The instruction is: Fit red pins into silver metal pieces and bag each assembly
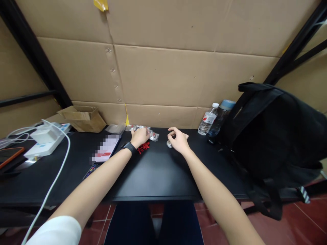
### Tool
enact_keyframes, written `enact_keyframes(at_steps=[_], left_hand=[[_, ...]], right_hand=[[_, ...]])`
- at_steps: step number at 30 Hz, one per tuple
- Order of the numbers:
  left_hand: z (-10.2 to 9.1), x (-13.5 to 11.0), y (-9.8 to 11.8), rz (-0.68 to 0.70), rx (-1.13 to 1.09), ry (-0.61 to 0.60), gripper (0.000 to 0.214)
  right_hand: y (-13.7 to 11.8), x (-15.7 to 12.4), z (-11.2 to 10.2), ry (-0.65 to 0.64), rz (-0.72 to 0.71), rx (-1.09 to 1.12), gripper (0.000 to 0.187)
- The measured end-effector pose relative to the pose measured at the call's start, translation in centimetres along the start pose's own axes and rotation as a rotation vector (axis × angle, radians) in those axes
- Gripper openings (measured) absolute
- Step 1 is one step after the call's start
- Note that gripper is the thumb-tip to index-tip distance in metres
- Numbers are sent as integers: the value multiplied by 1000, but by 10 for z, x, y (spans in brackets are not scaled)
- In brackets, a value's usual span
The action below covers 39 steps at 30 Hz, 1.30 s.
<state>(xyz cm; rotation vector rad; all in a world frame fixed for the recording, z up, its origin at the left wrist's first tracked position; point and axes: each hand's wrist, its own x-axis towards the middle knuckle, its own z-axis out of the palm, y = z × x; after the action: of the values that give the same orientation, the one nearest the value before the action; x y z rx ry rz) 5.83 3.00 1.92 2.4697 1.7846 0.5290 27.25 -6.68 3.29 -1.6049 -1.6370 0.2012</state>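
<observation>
My left hand [140,136], with a dark watch on its wrist, is at the back of the black table. Its fingers are bent down onto a row of small clear plastic packets [154,135] and close on one; the fingertips are partly hidden. Silvery and red bits show inside the packets. Beside that hand's heel lies a tangled red cord [143,147]. My right hand [178,140] hovers low to the right, thumb and forefinger curved with a gap between them. Just under its fingers is a small round silvery thing [169,144], partly covered, its kind unclear.
A phone [106,149] lies left of my left arm. Further left are an open cardboard box [81,119], a white power strip [48,144] and a loose white cable [66,153]. To the right stand a water bottle [208,119], a blue-capped bottle [223,114] and a black backpack [276,143].
</observation>
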Motion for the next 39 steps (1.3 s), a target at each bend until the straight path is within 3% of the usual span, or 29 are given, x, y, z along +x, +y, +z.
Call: enact_keyframes(at_steps=[4,9,14,22,27,31,34,39], left_hand=[[-1,12,10,11,108,80,32],[-10,12,11,71,217,71,30],[-11,15,-1,290,128,-56,22],[7,29,4,291,115,-6,13],[4,34,-2,270,60,29,19],[-13,22,-11,288,2,-45,25],[-28,2,-20,418,-47,-184,24],[-43,-29,-44,499,-199,-234,24]], right_hand=[[1,1,-4,0,1,2,29],[3,2,-11,-8,1,-9,21],[6,4,-16,-9,-17,-27,14],[10,5,-17,-46,7,-54,13],[22,9,-18,-169,-175,-106,14],[34,9,-20,-287,-271,-165,28],[42,10,-21,-369,-284,-183,42],[49,12,-19,-445,-280,-176,38]])
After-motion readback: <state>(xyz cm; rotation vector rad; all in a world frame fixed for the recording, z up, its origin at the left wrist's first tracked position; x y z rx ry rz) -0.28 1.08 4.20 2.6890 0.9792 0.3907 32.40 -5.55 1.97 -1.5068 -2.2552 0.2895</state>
